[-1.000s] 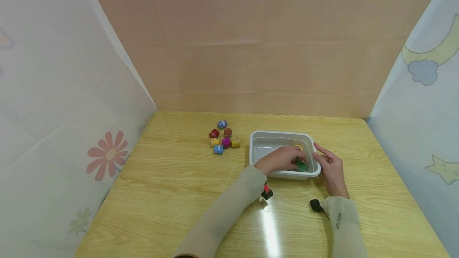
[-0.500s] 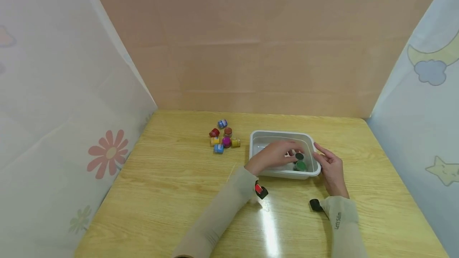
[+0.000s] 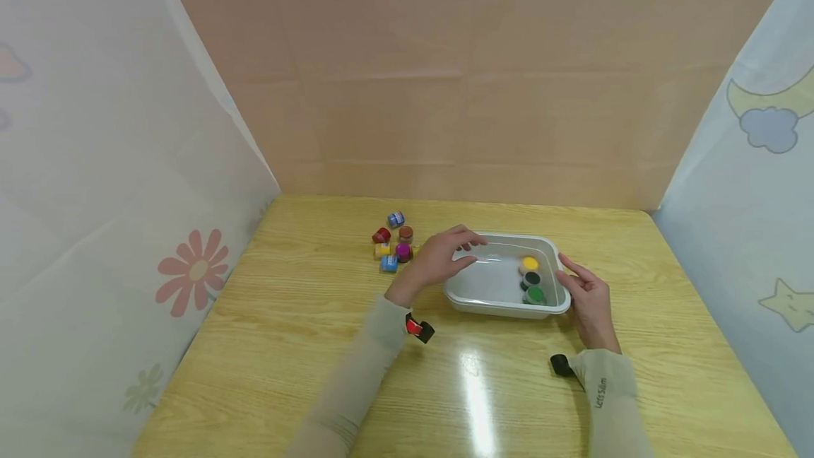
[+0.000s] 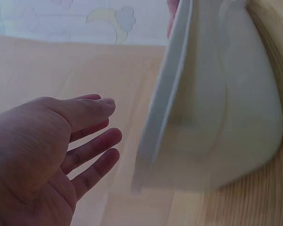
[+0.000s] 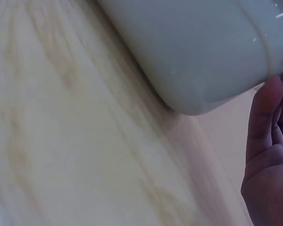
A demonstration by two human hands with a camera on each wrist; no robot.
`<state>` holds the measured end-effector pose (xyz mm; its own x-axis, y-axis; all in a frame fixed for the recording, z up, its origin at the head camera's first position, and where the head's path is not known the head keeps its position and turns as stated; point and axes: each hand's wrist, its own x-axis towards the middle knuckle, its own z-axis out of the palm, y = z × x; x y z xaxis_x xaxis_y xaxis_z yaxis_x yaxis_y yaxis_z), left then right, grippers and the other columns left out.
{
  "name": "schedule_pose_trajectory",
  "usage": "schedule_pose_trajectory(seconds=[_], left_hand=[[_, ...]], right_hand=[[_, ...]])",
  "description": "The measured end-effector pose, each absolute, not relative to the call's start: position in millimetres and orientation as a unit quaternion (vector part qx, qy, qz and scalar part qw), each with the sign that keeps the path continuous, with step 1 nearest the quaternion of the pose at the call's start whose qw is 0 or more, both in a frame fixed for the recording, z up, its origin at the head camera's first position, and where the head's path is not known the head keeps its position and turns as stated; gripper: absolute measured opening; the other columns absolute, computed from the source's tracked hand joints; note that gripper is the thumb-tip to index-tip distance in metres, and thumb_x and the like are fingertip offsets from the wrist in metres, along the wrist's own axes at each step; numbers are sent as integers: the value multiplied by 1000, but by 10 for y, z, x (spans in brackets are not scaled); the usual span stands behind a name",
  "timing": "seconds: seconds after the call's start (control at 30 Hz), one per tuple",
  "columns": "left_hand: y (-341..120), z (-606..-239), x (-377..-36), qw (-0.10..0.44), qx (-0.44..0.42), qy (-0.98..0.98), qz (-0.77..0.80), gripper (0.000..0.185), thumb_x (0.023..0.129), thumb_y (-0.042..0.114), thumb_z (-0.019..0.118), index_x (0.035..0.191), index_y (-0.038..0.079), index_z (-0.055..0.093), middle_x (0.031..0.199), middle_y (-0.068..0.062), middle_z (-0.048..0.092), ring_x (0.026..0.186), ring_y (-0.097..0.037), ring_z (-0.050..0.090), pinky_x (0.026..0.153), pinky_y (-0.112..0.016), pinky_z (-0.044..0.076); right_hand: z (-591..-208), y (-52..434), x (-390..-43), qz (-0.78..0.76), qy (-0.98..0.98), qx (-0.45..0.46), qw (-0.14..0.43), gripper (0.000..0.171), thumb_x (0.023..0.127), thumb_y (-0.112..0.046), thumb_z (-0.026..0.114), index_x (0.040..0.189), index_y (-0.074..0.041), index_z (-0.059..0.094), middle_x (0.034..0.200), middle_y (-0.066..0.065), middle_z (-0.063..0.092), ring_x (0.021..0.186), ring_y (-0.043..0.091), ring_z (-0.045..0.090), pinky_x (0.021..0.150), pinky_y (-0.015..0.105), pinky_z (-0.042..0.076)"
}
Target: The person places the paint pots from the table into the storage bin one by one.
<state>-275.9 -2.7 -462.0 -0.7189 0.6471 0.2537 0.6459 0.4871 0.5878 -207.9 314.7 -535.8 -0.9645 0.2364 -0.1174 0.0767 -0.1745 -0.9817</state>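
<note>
A white plastic tray [image 3: 499,308] stands on the table, with three small paint jars along its right side inside: a yellow-lidded jar [image 3: 530,264], a black-lidded jar [image 3: 531,280] and a green-lidded jar [image 3: 535,295]. Over the tray's left edge is my left hand [image 3: 439,256], fingers spread and holding nothing; in the left wrist view a gap separates its fingertips [image 4: 114,135] from the tray's rim. My right hand [image 3: 591,306] holds the tray's right rim between thumb and fingers. The right wrist view has the thumb [image 5: 268,96] against the tray's side.
Left of the tray lies a cluster of small jars: blue [image 3: 396,219], red [image 3: 381,235], brown [image 3: 405,234], yellow [image 3: 382,249], purple [image 3: 403,252] and light blue [image 3: 389,263]. Another yellow one is mostly hidden by the left hand. Upright panels border the wooden table [image 3: 273,345].
My left hand has left the jars in the tray and moved left, to the tray's left edge. The black-lidded and yellow-lidded jars now show uncovered. The right hand stays at the rim.
</note>
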Motion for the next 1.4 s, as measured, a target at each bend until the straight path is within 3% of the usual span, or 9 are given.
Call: schedule_pose_trajectory(seconds=[0.23, 0.4, 0.57, 0.7, 1.07, 1.4], left_hand=[[-441, -4744, -2838, -2, 322, 866, 383, 32, 101, 14, 68, 133, 14, 67, 129, -7, 67, 114, -26, 65, 95, -44, 58], [-737, -4860, -2893, -14, 289, 883, 369, 33, 99, 14, 70, 133, 14, 67, 127, -6, 67, 115, -29, 65, 95, -46, 58], [-1018, -4996, -2907, -20, 264, 900, 345, 36, 97, 14, 74, 132, 13, 67, 135, -6, 67, 125, -29, 64, 107, -48, 52], [-1224, -5046, -2866, -17, 248, 908, 338, 39, 94, 11, 77, 132, 11, 67, 135, -9, 67, 124, -33, 64, 105, -53, 52], [-1475, -5171, -2859, 10, 231, 915, 330, 38, 91, 11, 80, 127, 8, 71, 126, -10, 71, 117, -32, 65, 103, -49, 54], [-1567, -5236, -2801, 12, 237, 916, 323, 39, 91, 2, 77, 128, 10, 71, 124, -10, 69, 113, -28, 67, 100, -48, 55]], right_hand=[[-5361, 3162, -2082, 759, -638, -123, 51, 46, 95, -19, 77, 140, -20, 66, 78, -6, 75, 66, 3, 59, 59, 16, 51], [-5358, 3166, -2081, 761, -636, -119, 47, 46, 95, -19, 76, 140, -19, 65, 82, -6, 77, 71, 2, 62, 64, 16, 54], [-5347, 3165, -2068, 757, -640, -126, 38, 48, 95, -21, 76, 142, -20, 64, 83, -6, 76, 71, 3, 61, 63, 16, 53], [-5338, 3159, -2081, 750, -647, -133, 38, 50, 95, -23, 77, 143, -20, 62, 83, -7, 76, 72, 3, 61, 64, 15, 53], [-5350, 3163, -2068, 746, -651, -139, 38, 50, 95, -25, 77, 142, -21, 63, 82, -9, 75, 73, 3, 60, 65, 15, 53], [-5350, 3147, -2068, 750, -648, -123, 51, 46, 95, -24, 77, 139, -21, 67, 82, -7, 76, 74, 1, 63, 67, 16, 55]])
